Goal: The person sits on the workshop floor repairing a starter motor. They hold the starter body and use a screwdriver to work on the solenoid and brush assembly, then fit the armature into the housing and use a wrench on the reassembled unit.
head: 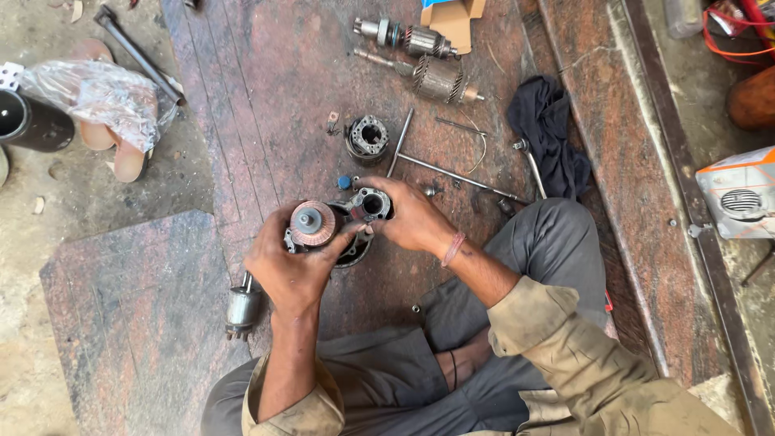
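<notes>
I sit on a reddish stone slab [274,73] with a starter motor part held between both hands. My left hand [286,270] wraps around a copper-coloured commutator end [312,224] of the armature. My right hand [412,216] grips the dark metal housing piece [371,204] beside it, fingers curled over its round opening. The two pieces touch each other. A grey solenoid cylinder [242,308] lies on the slab by my left wrist.
On the slab ahead lie a round brush holder [368,137], a T-handle wrench [452,173], two armatures [440,79] [408,36], a cardboard box [456,18] and a dark rag [549,133]. A plastic bag [101,93], sandals and a black pipe [32,123] sit at left.
</notes>
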Available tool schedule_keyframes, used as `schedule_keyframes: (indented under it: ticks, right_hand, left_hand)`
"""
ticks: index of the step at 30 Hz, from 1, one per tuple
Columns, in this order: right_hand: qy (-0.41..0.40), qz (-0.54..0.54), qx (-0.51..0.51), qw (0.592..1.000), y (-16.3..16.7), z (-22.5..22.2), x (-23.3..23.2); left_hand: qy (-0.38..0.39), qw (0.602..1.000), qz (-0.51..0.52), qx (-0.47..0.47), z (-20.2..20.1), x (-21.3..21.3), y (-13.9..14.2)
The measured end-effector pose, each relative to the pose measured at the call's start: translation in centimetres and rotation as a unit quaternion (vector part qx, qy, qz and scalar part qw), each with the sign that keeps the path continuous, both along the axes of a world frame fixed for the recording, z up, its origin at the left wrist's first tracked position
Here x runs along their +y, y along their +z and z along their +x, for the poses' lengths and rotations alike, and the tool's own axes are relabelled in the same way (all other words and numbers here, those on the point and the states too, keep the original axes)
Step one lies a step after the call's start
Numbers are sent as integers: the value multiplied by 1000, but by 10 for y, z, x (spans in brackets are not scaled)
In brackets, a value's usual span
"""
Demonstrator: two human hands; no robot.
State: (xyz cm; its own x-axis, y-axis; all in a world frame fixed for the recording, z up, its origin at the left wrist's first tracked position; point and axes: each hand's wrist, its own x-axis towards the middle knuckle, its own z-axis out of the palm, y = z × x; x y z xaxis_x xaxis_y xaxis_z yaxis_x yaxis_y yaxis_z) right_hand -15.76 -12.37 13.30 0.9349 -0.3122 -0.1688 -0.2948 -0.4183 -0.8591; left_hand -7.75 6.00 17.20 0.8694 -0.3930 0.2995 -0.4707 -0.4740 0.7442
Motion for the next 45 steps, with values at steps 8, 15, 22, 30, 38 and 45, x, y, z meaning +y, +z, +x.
schedule_keyframes:
  ticks: [8,15,22,30,38,45]
  right_hand:
    - [3,-15,14,1000,-2,2,-3]
    - [-3,-85,-54,995,-5,-1,1]
    - [-38,-75,-7,996,-9,1,6]
    - [-17,-68,-32,997,-14,5,3]
    - [50,67,-77,994,-33,-1,-17]
    - [69,193,-104,973,-40,-7,-24]
  left_hand:
    - [-275,923,-31,265,41,7,4]
    - [-96,994,30,41,10,6,-17]
    - [105,981,3,-162,-28,-9,-41]
    - [173,982,39,-69,-24,-25,-33]
    - [-75,965,-121,219,-9,33,-25]
    - [-92,988,-92,77,-7,37,-27]
